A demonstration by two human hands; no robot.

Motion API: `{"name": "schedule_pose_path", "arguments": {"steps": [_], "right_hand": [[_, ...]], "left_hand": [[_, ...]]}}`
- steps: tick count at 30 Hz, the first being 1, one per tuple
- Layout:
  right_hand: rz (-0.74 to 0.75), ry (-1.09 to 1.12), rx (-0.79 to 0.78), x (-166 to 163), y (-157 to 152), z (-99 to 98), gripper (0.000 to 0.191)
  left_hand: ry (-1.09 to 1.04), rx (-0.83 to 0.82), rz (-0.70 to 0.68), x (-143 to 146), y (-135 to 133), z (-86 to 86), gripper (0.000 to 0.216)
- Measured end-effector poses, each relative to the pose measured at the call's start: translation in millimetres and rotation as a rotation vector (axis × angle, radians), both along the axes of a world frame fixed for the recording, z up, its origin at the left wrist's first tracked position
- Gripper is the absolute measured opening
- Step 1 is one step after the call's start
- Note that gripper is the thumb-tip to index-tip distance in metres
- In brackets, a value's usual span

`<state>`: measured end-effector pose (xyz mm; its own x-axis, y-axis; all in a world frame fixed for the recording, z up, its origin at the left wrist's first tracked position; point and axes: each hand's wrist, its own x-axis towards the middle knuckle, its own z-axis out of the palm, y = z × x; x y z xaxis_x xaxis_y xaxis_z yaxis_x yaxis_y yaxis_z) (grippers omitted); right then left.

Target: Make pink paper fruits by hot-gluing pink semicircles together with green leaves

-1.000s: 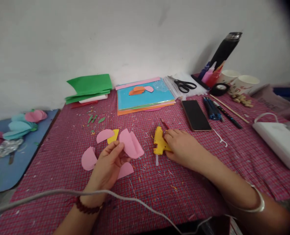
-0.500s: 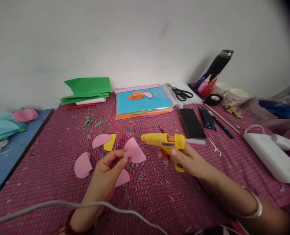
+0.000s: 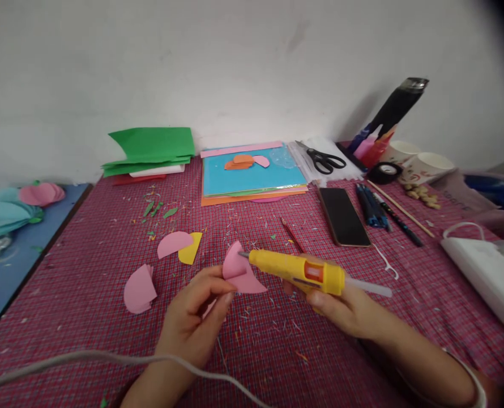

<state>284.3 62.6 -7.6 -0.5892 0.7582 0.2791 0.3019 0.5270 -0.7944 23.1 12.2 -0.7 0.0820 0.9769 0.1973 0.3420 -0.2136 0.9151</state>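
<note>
My left hand [image 3: 196, 317] pinches a folded pink paper piece [image 3: 240, 272] above the red checked tablecloth [image 3: 86, 255]. My right hand [image 3: 345, 309] grips a yellow glue gun [image 3: 298, 271] with a clear glue stick out its back. The gun's metal nozzle touches the pink piece at its fold. Loose pink half-circles [image 3: 139, 289] and a yellow paper wedge [image 3: 191, 249] lie left of my hands.
A grey cable [image 3: 86, 360] crosses the near edge. At the back lie green paper [image 3: 154, 146], a blue paper stack [image 3: 252, 173], scissors [image 3: 326, 160], a black phone [image 3: 344, 215], pens [image 3: 373, 204], paper cups [image 3: 426, 164]. A white pouch [image 3: 481, 269] lies right.
My right hand lifted the glue gun off the cloth, turned it leftward and brought its nozzle onto the pink piece. My left hand raised that piece slightly.
</note>
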Motion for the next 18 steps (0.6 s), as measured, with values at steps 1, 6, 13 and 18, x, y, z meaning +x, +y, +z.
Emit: {"name": "schedule_pose_path", "arguments": {"steps": [1, 6, 13, 18], "right_hand": [[-0.004, -0.004, 0.024, 0, 0, 1.6, 0.034], [-0.005, 0.03, 0.076, -2, -1, 11.0, 0.03], [0.02, 0.049, 0.032, -4, 1, 13.6, 0.037], [0.02, 0.024, 0.075, -4, 0, 17.8, 0.041]], "left_hand": [[0.015, 0.025, 0.005, -1, -1, 0.3, 0.016], [-0.037, -0.016, 0.052, -5, 0, 2.4, 0.016], [-0.069, -0.138, 0.03, -7, 3, 1.0, 0.009], [-0.066, -0.126, 0.077, -9, 1, 3.2, 0.007]]}}
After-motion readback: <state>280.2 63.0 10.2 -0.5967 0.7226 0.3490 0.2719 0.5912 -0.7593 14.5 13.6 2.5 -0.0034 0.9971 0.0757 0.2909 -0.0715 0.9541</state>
